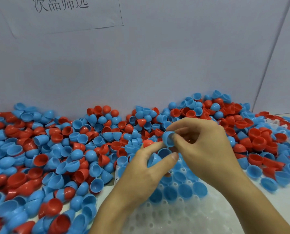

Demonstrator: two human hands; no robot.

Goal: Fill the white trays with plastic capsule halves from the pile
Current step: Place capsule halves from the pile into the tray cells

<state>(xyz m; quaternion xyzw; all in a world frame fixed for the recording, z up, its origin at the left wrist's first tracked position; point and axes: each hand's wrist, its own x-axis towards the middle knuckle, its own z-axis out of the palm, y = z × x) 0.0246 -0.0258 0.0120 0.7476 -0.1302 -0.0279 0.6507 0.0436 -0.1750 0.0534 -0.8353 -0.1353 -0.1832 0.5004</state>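
Observation:
A big pile of red and blue capsule halves [59, 149] covers the table from left to right. A white tray [174, 217] with round pockets lies in front of me; several blue halves [184, 190] sit in its far rows. My left hand [140, 176] grips a blue half [155, 158] between thumb and fingers above the tray's far edge. My right hand [203, 146] pinches another blue half [168, 138] by its rim, just above the left hand.
A pale wall [140, 65] stands right behind the pile, with a taped paper sheet [64, 12] at top left. Another white tray [275, 125] shows partly buried in capsules at far right. Loose blue halves [269, 183] lie right of the tray.

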